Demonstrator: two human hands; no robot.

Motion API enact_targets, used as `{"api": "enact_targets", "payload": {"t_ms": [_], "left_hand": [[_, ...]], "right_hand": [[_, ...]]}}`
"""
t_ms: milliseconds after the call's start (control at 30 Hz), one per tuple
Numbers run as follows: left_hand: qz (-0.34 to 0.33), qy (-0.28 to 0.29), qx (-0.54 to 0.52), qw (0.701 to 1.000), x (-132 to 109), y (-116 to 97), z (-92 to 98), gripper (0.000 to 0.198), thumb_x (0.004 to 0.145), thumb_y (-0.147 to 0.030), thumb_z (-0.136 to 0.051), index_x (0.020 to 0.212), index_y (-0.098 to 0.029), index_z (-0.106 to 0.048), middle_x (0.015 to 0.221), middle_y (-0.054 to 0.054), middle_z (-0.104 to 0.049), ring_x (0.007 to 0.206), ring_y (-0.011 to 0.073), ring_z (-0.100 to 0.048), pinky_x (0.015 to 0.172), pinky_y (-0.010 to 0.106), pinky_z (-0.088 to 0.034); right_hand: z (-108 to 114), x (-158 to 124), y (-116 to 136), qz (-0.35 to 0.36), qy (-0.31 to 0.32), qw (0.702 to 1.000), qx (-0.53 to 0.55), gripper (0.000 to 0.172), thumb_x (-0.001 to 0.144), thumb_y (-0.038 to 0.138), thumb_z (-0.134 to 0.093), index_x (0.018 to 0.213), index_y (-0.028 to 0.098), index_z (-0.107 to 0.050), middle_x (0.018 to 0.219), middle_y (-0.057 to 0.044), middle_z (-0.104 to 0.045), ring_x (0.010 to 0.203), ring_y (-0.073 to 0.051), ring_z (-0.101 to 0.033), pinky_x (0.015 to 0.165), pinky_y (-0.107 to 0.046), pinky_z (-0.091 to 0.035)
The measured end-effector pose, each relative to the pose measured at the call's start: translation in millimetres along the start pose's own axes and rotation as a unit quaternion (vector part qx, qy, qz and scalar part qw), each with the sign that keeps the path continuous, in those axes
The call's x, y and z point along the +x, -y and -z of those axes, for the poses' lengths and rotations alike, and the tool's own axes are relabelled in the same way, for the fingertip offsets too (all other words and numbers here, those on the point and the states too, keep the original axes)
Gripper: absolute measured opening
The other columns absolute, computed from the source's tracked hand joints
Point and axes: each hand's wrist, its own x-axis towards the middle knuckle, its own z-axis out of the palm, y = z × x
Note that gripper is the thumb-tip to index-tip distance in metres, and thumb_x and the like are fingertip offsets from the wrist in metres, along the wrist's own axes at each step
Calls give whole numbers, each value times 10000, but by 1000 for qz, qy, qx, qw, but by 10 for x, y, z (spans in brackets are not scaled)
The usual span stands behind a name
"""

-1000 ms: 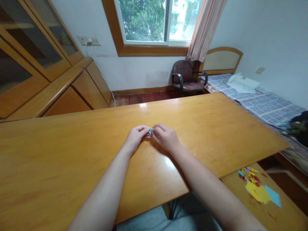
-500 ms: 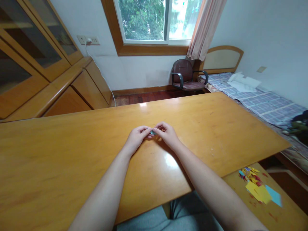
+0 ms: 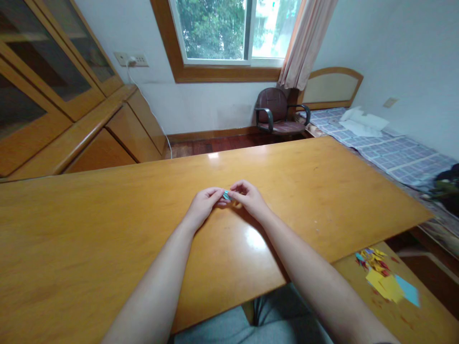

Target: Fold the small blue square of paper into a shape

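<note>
Small blue piece (image 3: 226, 195), centre of frame, is pinched by the left hand (image 3: 202, 205); the right hand (image 3: 250, 198) touches it, whether pinching cannot be told. Uneven finger pressure could misshape or drop it.

I count two hands of mine, the left hand (image 3: 201, 205) and the right hand (image 3: 252, 200), and one small blue piece (image 3: 226, 195) at my fingers (image 3: 216, 195). My arms lie over one table (image 3: 107, 239); beside it is one lower wooden surface (image 3: 347, 273). There I make out one blue sheet (image 3: 409, 290) and at least two yellow sheets (image 3: 393, 289) (they overlap, so I won't swear to more), plus one heap of scraps (image 3: 373, 261), too jumbled to count. Around me: one chair (image 3: 272, 101), one window (image 3: 215, 28) with two panes showing, one curtain (image 3: 309, 43), one bed (image 3: 401, 155) and one white cable (image 3: 148, 106).
</note>
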Motion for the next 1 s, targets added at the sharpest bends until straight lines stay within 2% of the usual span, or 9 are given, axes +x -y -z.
{"api": "enact_targets", "payload": {"t_ms": [267, 467, 600, 767, 1000], "left_hand": [[-13, 14, -5, 1000, -5, 26, 19, 341, 702, -405, -759, 927, -153, -715, 868, 69, -735, 786, 185, -674, 788, 312, -523], [-42, 2, 12, 999, 0, 35, -6, 291, 698, -358, -759, 891, -153, -689, 818, 45, -719, 768, 174, -665, 776, 299, -507], [-49, -10, 41, 998, -19, 6, -26, 329, 696, -337, -750, 956, -157, -658, 774, 15, -707, 746, 167, -659, 767, 289, -492], [-61, -20, 71, 995, -25, 3, -11, 374, 725, -320, -720, 1050, -162, -618, 734, -12, -684, 738, 162, -653, 756, 276, -473], [-79, -28, 73, 994, -11, 18, -12, 349, 743, -331, -696, 1034, -161, -607, 670, -35, -633, 671, 142, -610, 706, 259, -455]], "right_hand": [[18, 10, -13, -11, 1, 1000, 17, 243, 720, 381, -734, 821, 192, -620, 732, 13, -627, 654, -119, -548, 642, -257, -422], [19, -7, 32, -22, 27, 999, 33, 279, 742, 439, -712, 830, 192, -618, 738, -10, -665, 693, -149, -598, 672, -282, -460], [8, -6, 47, -31, 37, 997, 54, 304, 749, 471, -699, 825, 188, -619, 732, -11, -665, 695, -153, -609, 680, -289, -466], [8, -5, 36, -29, 28, 998, 41, 286, 746, 445, -708, 840, 186, -633, 747, -10, -656, 703, -148, -590, 692, -289, -459], [-11, -7, 70, -30, 27, 999, 36, 259, 732, 406, -721, 826, 180, -637, 726, 9, -622, 662, -121, -544, 656, -266, -418]]}}
